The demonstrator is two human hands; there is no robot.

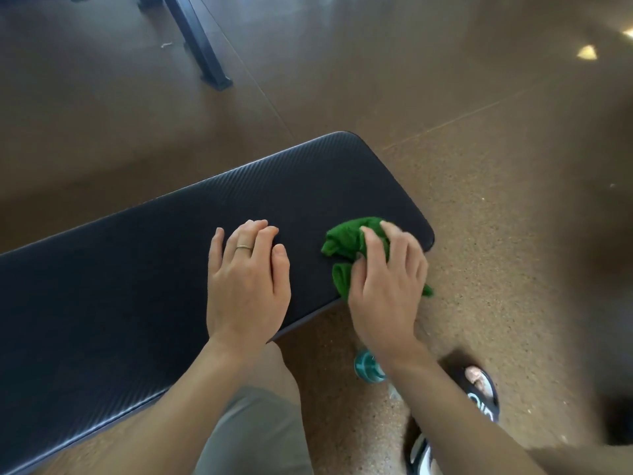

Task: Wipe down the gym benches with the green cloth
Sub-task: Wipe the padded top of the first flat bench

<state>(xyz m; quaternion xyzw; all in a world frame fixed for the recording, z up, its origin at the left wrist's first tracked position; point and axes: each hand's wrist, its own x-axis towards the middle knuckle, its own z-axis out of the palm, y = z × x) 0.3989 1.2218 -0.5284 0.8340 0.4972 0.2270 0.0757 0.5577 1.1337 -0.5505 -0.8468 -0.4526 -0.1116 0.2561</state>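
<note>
The fingers (371, 245) of the right hand (383, 289) are curled over a bunched green cloth (346, 241), gripping it and pressing it onto the black padded desk (137, 269). The cloth sits near the desk's right end, close to its near edge, with a small corner of it hanging past the edge beside the hand. The left hand (246, 286) lies flat on the desk just beside the cloth, not touching it, with its fingers (260, 234) straight, held close together and holding nothing. 1 thin ring (244, 247) shows on that hand. Both bare forearms reach in from the bottom of the view. The desk has a ribbed, woven-looking surface and rounded corners, and runs from lower left to the right of centre. Below the right wrist a teal bottle top (368, 366) stands on the floor (479, 200), partly hidden by the arm. Near it is a foot in a black sandal (483, 392). A leg in grey trousers (253, 423) shows between the arms. The floor is brown and speckled. A dark metal frame leg (202, 46) stands on it at the upper left, well apart from the desk.
</note>
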